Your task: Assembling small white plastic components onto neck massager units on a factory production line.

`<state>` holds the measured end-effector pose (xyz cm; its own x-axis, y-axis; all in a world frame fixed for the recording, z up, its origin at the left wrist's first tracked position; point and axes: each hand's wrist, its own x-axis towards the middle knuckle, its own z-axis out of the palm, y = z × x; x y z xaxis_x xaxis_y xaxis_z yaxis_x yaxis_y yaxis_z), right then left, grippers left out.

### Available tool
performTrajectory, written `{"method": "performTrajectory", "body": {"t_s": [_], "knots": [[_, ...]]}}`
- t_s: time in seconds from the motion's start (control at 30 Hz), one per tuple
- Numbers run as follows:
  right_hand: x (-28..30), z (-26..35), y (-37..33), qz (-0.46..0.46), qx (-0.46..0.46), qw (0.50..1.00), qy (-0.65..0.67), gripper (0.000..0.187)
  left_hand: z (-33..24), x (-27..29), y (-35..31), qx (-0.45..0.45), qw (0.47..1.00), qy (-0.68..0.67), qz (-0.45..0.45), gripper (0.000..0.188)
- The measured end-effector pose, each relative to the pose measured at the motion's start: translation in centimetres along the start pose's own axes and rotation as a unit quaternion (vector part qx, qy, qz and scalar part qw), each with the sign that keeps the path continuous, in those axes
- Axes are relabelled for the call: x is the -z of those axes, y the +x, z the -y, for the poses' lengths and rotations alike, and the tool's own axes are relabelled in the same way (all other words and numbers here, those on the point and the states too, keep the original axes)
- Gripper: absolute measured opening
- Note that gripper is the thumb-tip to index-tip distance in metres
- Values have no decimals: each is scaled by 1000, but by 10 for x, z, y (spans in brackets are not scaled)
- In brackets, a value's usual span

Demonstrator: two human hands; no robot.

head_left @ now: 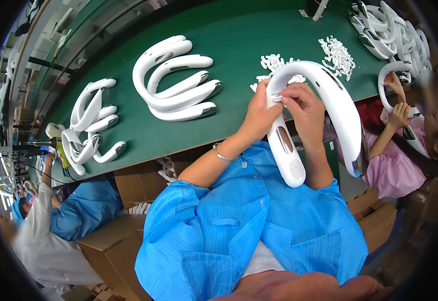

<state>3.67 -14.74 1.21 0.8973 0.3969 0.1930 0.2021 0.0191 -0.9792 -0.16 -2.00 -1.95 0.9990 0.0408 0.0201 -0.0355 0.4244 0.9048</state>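
Observation:
A white U-shaped neck fan hangs in front of my chest, its curve toward the table and its ends toward me. My left hand is closed around one arm of it, near the bend. My right hand is pinched at the inner side of that same arm. A small white plastic piece shows there at the fingertips, against the fan; whether it is seated cannot be told. Past my hands, a loose pile of small white plastic pieces lies on the table, partly hidden by the fan.
The green table carries a second pile of white pieces and neck fans grouped at centre left, far left and far right. A co-worker in pink handles another fan at right. Cardboard boxes stand below; other people work at left.

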Motion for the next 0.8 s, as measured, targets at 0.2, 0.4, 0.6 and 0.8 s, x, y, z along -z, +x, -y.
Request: {"method": "performTrajectory", "body": {"t_s": [0.2, 0.4, 0.6, 0.8], "knots": [[-8, 9, -10, -39, -13, 999, -16, 14, -4, -7, -5, -64, 997, 13, -29, 45], [-18, 11, -19, -94, 16, 995, -7, 13, -8, -4, -9, -150, 982, 109, -22, 43], [-3, 7, -14, -55, -66, 996, 40, 22, -24, -10, -17, -132, 986, 106, -14, 39], [-13, 13, -6, -30, -8, 998, 60, 23, -6, -7, -12, -204, 973, 101, -49, 29]]}}
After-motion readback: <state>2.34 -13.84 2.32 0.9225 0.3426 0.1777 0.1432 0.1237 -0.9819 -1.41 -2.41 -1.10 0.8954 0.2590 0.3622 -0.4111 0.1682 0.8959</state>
